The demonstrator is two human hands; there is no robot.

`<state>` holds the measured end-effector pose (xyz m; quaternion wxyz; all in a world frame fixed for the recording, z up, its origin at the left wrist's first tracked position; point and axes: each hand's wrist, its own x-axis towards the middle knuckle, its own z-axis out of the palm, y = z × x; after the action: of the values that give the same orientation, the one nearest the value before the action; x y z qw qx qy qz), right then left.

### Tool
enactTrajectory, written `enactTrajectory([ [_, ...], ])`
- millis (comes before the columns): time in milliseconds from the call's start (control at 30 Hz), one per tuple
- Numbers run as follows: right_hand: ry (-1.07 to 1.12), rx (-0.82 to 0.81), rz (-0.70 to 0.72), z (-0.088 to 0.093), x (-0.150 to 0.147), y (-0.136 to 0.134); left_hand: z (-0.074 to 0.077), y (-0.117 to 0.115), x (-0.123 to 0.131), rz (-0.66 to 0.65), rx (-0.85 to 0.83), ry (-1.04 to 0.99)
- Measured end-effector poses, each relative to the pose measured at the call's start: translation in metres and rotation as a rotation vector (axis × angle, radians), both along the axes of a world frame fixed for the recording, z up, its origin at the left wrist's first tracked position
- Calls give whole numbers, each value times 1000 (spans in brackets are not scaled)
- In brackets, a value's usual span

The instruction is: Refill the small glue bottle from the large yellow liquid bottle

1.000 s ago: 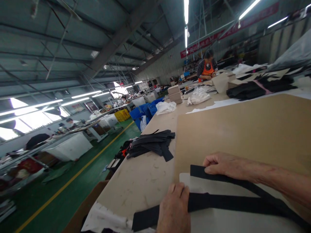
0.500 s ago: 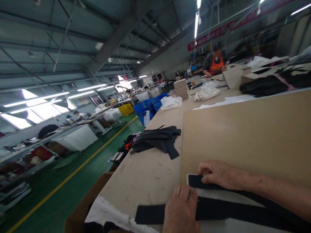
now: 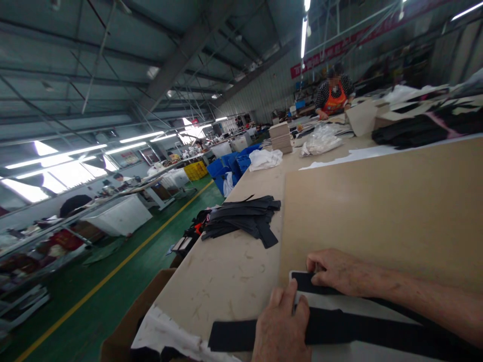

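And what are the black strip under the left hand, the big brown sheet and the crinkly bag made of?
Black strip: maybe fabric or synthetic leather, matte, since it hardly shines.
Big brown sheet: perhaps smooth cardboard; it's flat, faintly shiny.
Crinkly bag: likely thin, glossy plastic, being wrinkled and partly see-through.

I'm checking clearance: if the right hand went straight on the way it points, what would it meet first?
Past the black strip it touches, the right hand would probably meet the pile of black strips; one view leaves depth and exact heading unclear.
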<state>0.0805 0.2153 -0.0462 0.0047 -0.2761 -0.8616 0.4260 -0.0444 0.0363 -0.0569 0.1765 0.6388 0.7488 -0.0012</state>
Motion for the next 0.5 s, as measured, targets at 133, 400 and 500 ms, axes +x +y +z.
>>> enactTrajectory([
  [133,-15,-75,-9,13,23,9,0,2,1,-4,19,30],
  [400,7,-355,-182,14,162,50,1,5,-1,6,13,70],
  [500,21,-323,-358,-3,187,44,1,7,-4,0,-5,111],
])
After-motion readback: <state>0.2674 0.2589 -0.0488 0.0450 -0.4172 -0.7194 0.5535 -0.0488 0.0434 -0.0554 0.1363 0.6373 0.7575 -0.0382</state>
